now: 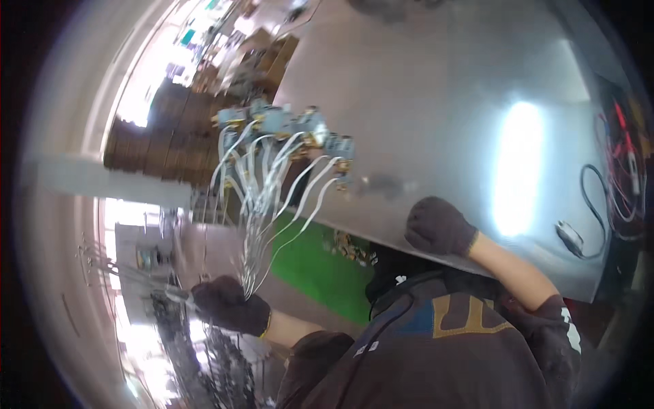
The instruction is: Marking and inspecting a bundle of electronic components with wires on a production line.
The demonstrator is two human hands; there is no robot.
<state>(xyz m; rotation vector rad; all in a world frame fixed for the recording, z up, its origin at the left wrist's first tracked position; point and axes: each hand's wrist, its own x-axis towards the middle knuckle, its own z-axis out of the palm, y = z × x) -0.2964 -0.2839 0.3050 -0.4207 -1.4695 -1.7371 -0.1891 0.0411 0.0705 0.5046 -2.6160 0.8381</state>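
My left hand (231, 305), in a dark glove, is closed around a bundle of white wires (253, 225). Several small grey-blue block-shaped parts with brass-coloured bits (276, 123) sit at the wires' far ends, fanned out over the table's left edge. Past my fist, thin strands (112, 262) stick out to the left and look like the same bundle's other ends. My right hand (439, 226), gloved too, is curled into a fist at the near edge of the metal table (422, 102). Its palm side is hidden, so anything inside it does not show.
On the table's right lie a dark cable with a grey plug-like end (569, 238) and red-and-black leads (628, 146). Below the near edge is a green surface (317, 269) with small brass-coloured parts (351, 247). Stacked brown cartons (160, 133) stand at the far left.
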